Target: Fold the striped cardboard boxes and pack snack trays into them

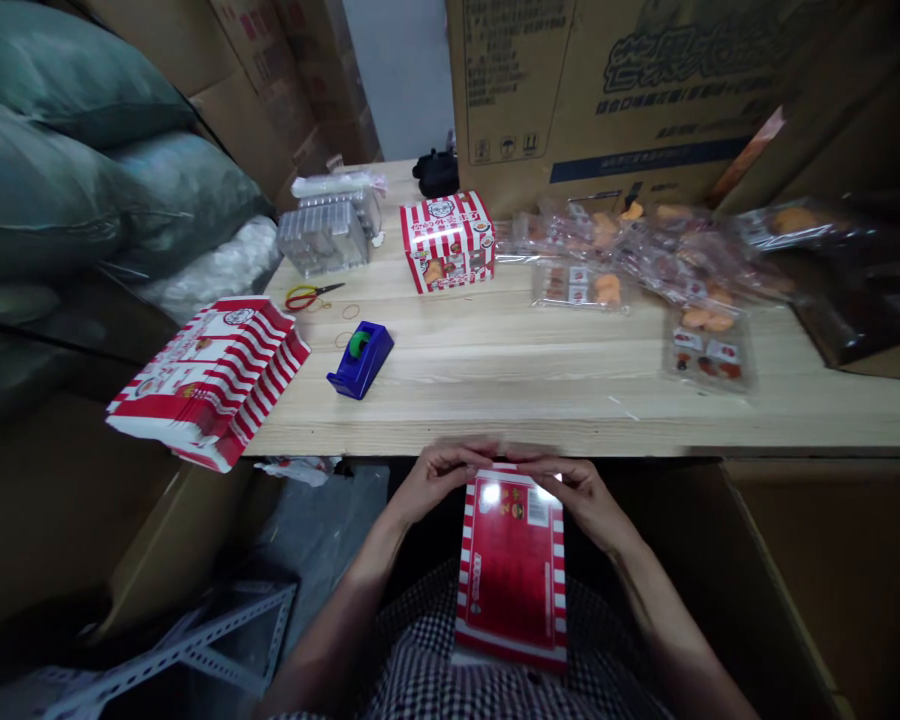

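A red carton (511,580) with red-and-white striped edges lies over my lap, its far end at the table's front edge. My left hand (446,475) pinches the far left corner of this carton. At the far right corner, my right hand (574,487) grips the same end with bent fingers. Both sets of fingertips are slightly blurred along the top edge. On the table beyond stand a blue tape dispenser (361,360) with green tape and an assembled striped box (448,243). To the left lies a stack of flat striped cartons (214,380).
Scissors (311,296) and rubber bands (351,312) lie near clear plastic cases (322,238). Clear packets of food-shaped pieces (645,245) spread over the right side of the wooden table (465,380). A large cardboard box (615,100) stands behind; an open box (817,560) sits at lower right.
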Demonstrator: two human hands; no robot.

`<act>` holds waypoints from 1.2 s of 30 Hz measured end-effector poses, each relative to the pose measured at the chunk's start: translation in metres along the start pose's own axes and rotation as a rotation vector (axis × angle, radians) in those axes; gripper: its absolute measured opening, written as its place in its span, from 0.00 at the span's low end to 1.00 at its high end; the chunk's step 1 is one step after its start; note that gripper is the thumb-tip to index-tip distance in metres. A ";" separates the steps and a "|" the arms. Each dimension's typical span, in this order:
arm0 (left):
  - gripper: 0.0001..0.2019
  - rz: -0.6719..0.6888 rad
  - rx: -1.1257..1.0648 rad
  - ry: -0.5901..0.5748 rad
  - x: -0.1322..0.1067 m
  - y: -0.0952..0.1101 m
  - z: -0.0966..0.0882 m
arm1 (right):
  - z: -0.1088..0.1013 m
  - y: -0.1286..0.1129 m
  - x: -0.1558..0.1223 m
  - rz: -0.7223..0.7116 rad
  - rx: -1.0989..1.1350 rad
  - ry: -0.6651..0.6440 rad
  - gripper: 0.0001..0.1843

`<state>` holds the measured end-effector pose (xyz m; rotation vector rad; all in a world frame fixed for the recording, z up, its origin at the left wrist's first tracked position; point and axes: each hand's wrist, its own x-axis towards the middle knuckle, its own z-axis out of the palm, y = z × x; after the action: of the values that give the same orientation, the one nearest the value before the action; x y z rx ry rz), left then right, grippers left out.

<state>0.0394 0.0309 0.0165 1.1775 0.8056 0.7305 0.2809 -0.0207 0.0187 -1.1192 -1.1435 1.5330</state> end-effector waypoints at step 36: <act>0.17 0.010 0.307 -0.268 -0.012 0.050 0.007 | -0.002 -0.026 -0.022 0.030 -0.194 -0.052 0.19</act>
<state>0.0351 0.0291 0.0678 1.5195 0.7016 0.4523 0.2907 -0.0376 0.0472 -1.2362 -1.3389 1.5060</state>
